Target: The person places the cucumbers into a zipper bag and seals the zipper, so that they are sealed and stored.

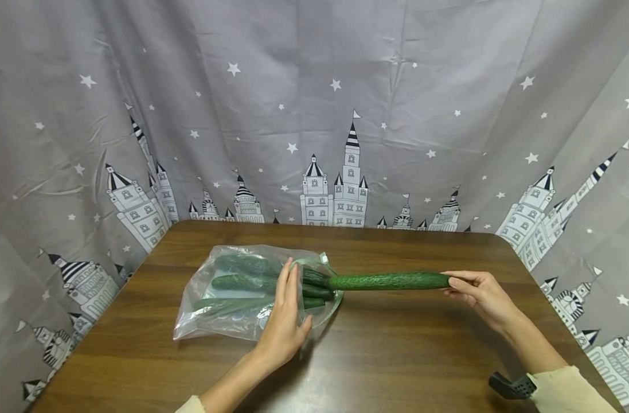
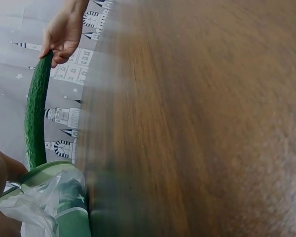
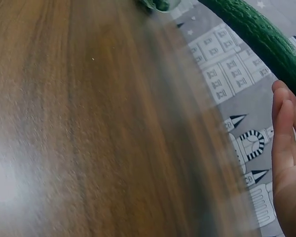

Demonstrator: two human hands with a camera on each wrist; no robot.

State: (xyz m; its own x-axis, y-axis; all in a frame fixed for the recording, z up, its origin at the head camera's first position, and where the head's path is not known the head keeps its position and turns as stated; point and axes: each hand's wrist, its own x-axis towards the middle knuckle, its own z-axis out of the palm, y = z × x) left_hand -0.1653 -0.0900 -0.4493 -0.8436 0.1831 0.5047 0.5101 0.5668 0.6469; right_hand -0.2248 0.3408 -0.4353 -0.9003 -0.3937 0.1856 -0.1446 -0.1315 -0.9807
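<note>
A clear plastic bag [image 1: 218, 330] with a green-edged mouth lies on the table's left half, with several cucumbers [image 1: 242, 283] inside. My left hand [image 1: 280, 330] holds the bag near its mouth, thumb and fingers spread along the plastic; the left wrist view shows them beside the green rim [image 2: 52, 168]. One long cucumber [image 1: 389, 281] sticks out of the mouth to the right, its left end at the opening. Its far right end is pinched between thumb and fingers of my right hand [image 1: 479, 295]. In the right wrist view this cucumber [image 3: 259, 37] crosses the upper right corner.
A brown wooden table [image 1: 397, 361] carries everything. Behind it and along both sides hangs a grey curtain [image 1: 314, 86] printed with castles and stars. A black band [image 1: 512, 385] sits at the right wrist.
</note>
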